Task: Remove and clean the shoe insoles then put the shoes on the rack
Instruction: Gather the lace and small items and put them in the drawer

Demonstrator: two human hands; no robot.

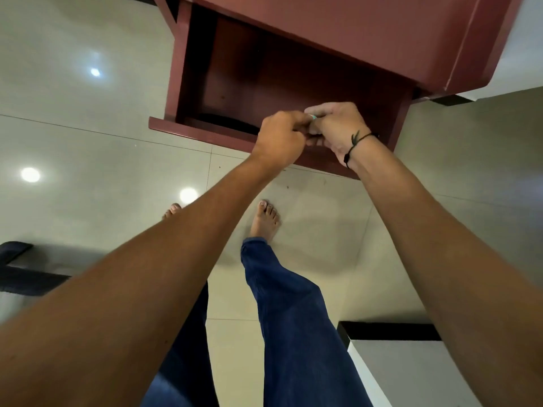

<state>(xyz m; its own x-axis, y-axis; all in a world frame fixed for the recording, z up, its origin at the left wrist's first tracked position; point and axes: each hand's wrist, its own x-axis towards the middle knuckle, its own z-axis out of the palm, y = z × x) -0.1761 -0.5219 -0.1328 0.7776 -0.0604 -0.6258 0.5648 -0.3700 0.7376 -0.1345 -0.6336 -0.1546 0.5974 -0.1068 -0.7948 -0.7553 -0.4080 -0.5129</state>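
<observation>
Bare feet (266, 220) stood on the tiled floor (88, 136). Left hand (280, 139) and right hand (338, 129) met, fingers curled on a small greenish item (313, 116), possibly a ring. Behind them, a dark shoe-like shape (229, 124) lay inside the red rack (323, 42).

I see a dark red rack (338, 39) at twelve o'clock on the pale tiled floor (88, 127); a dark object (229, 124), unclear what, lies inside its open compartment.
</observation>
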